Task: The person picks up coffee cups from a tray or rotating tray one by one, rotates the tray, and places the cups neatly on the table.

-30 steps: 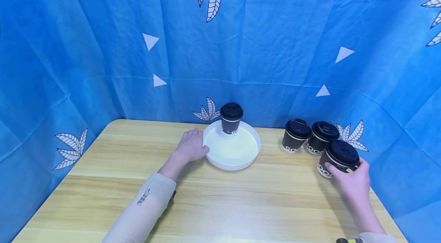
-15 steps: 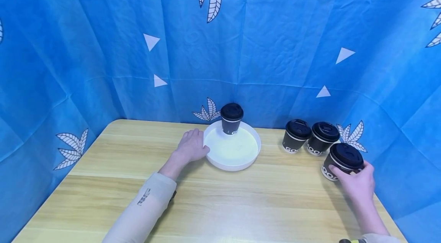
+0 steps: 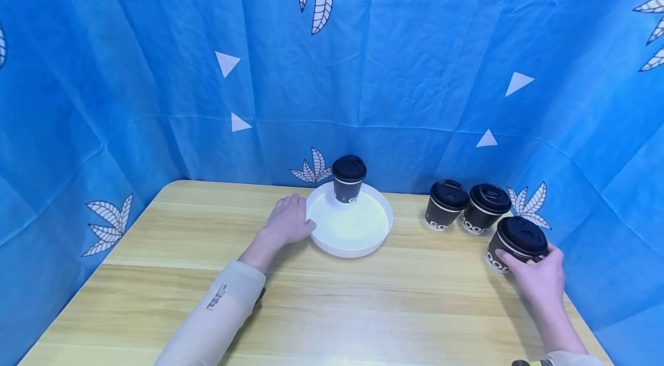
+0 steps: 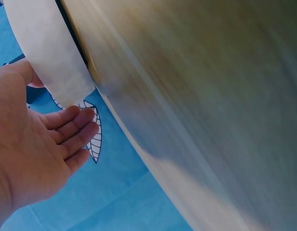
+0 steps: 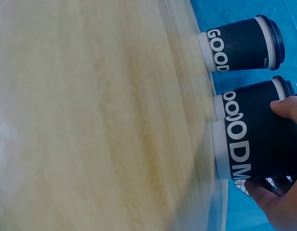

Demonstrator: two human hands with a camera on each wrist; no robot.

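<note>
My right hand (image 3: 542, 276) grips a black paper coffee cup (image 3: 510, 253) with a black lid, its thumb on the near side. The cup is upright at the right of the table; in the right wrist view its white base (image 5: 220, 151) is right at the tabletop. Two similar cups stand just behind it, a left one (image 3: 443, 213) and a right one (image 3: 477, 219). My left hand (image 3: 287, 219) holds the left side of a round white tray (image 3: 353, 252), thumb at the rim and fingertips against the wall (image 4: 52, 48). Another lidded cup (image 3: 346, 190) stands upright at the tray's back.
The wooden table (image 3: 363, 308) ends at a blue curtain (image 3: 415, 66) with leaf prints, which hangs behind and along both sides. The rear cups stand close to the back edge. The left forearm (image 3: 212, 314) reaches across the table's front left.
My right hand has shifted the cup a little to the right and nearer, widening its gap from the two rear cups, then has almost stopped. The left hand and tray have stayed put.
</note>
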